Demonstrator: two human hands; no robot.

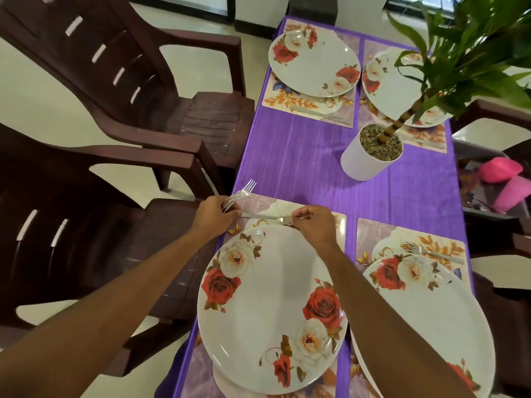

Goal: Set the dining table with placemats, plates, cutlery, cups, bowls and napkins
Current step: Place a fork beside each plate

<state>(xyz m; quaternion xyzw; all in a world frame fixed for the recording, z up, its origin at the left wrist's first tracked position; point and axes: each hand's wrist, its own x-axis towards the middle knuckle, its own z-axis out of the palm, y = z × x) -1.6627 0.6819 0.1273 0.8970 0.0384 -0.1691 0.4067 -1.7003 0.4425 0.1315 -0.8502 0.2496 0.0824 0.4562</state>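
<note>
Bare forearms [115,297], bare left hand [214,215] and right hand [314,222].

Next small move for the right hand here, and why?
Probably release it: the right hand pinches one fork that seems to lie flat on the placemat just beyond the near-left plate, matching the other fork above the near-right plate. The left hand grips the spare forks, so nothing else needs moving first.
</note>
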